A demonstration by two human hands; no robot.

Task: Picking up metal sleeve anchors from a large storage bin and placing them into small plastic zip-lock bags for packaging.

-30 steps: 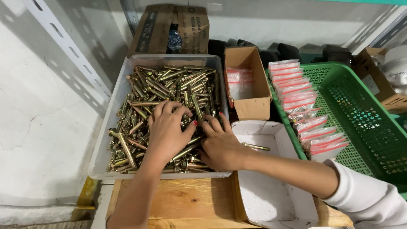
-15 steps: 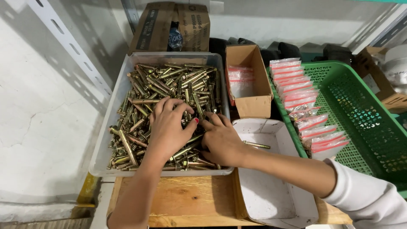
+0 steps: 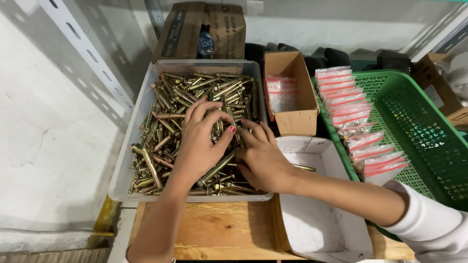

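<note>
**Both hands in the tray of anchor bolts**

We see both hands resting on a heap of brass-coloured anchor bolts (image 3: 195,92) that fills a translucent plastic tray (image 3: 127,160) in the centre-left of the frame. The left hand (image 3: 200,143) lies palm-down on the pile, fingers spread and curled over the bolts; we cannot tell whether it grips any. The right hand (image 3: 263,158) sits just beside it, touching it near the thumb, fingers bent down among the bolts, grip likewise unclear. The tray stands on a wooden table (image 3: 219,231). To the lower right of it lies a white cardboard tray (image 3: 317,224) with a single bolt (image 3: 303,168) at its upper edge. Above that stands a small brown cardboard box (image 3: 292,119), and at the right a green plastic basket (image 3: 419,126) holds a row of red-striped plastic bags (image 3: 346,109).
</note>
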